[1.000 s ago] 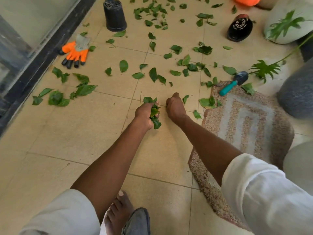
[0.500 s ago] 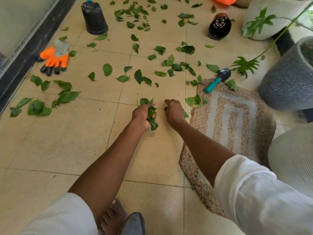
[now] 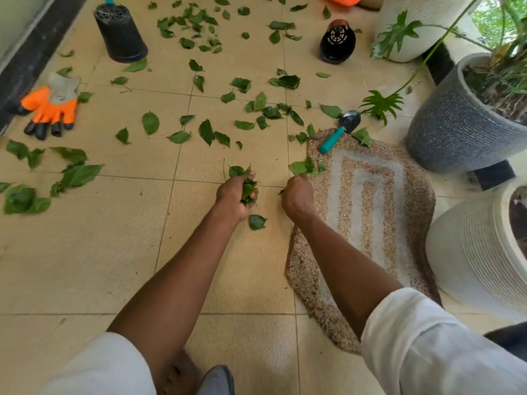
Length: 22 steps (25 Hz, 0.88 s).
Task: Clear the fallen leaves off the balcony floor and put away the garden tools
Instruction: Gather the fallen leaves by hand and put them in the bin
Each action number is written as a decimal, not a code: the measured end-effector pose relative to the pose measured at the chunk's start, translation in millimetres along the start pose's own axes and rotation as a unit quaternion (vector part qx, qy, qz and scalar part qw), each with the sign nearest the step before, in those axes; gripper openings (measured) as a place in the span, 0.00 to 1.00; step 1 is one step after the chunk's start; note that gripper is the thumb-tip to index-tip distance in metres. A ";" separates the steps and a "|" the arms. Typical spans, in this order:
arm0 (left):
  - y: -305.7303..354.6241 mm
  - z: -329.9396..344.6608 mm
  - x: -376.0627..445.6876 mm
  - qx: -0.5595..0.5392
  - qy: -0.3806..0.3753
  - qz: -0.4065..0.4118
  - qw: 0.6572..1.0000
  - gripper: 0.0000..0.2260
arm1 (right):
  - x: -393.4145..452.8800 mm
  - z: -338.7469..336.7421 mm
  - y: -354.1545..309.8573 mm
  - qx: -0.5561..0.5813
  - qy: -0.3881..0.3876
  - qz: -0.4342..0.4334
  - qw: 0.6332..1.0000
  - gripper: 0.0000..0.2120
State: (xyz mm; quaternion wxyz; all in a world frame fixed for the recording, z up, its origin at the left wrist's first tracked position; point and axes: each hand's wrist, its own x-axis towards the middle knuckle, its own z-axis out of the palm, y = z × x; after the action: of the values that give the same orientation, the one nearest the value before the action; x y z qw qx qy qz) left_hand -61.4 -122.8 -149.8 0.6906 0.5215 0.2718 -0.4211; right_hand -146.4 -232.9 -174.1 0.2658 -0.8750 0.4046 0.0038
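Nearest, both forearms reach forward from white sleeves [image 3: 427, 337] over the tiled floor [image 3: 85, 252], with bare tile on the near left side. The left hand [image 3: 232, 195] has its fingers [image 3: 252, 175] curled round a bunch of leaves [image 3: 247, 189], thumb on top. One loose leaf [image 3: 257, 221] lies on the tile just below that hand.

The right hand [image 3: 298, 195] hangs beside it, knuckles up, over the left edge of the mat [image 3: 368, 212]; its fingers are curled under and hidden, so I cannot tell whether they hold anything, though a scrap of green shows at its left side. Just beyond its knuckles a small cluster of leaves [image 3: 303, 167] straddles the mat's edge.

Farther out and to the right of the hands, a trowel [image 3: 340, 131] with a teal handle lies across the mat's far corner, blade on the tile. Right of the mat stand a white planter [image 3: 470, 252] and a grey planter [image 3: 456, 132], closing that side.

Beyond the fingers, scattered leaves [image 3: 208, 131] cover the tiles, with another patch [image 3: 42, 178] far left. An orange glove [image 3: 50, 109] lies at the dark door sill [image 3: 25, 69] on the left. Farthest, an upturned black pot [image 3: 119, 32] stands left and a tipped black pot [image 3: 338, 41] right.
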 end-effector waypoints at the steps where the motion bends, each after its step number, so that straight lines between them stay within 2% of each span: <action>1: -0.3 0.2 0.7 0.000 -0.003 -0.001 1.000 0.05 | 10.8 -7.1 3.2 -0.036 0.032 -0.025 0.999 0.12; 3: -0.7 -1.0 1.9 0.000 -0.006 -0.004 1.000 0.05 | 34.9 -11.6 11.5 0.088 0.080 0.013 0.993 0.13; 4: -1.1 -1.6 2.5 0.001 -0.004 -0.006 1.000 0.05 | 46.5 -12.5 16.9 0.092 0.093 0.027 0.991 0.13; 8: -4.5 2.2 2.0 0.009 -0.011 -0.003 1.000 0.05 | 47.3 -21.1 21.8 -0.030 0.015 -0.029 0.999 0.12; 11: -5.7 9.3 1.8 0.016 -0.011 0.003 1.000 0.05 | 27.9 -8.1 25.7 -0.098 0.036 -0.088 0.991 0.13; 13: -7.2 12.5 -0.2 0.019 -0.011 0.007 1.000 0.04 | 19.1 -2.1 29.4 -0.098 0.040 -0.123 0.987 0.14; 15: -8.2 12.0 -1.0 0.022 -0.010 0.006 1.000 0.04 | 26.0 -8.2 30.6 0.000 0.039 -0.100 0.994 0.15; 18: -7.9 9.0 -1.2 0.022 -0.014 0.000 1.000 0.05 | 52.0 -33.3 32.8 0.165 0.097 0.022 0.981 0.18; 20: -7.6 8.0 -2.1 0.024 -0.013 0.000 1.000 0.05 | 69.6 -51.1 38.6 0.156 0.106 0.081 0.979 0.18; 22: -7.4 9.1 -3.8 0.026 -0.014 0.002 1.000 0.04 | 79.3 -60.2 47.0 0.067 0.057 0.101 0.991 0.16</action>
State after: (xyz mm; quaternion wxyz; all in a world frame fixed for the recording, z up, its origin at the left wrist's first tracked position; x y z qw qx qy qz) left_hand -70.3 -131.0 -147.5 0.6815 0.5336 0.2504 -0.4337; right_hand -139.0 -342.1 -161.7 0.2988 -0.8085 0.5048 -0.0470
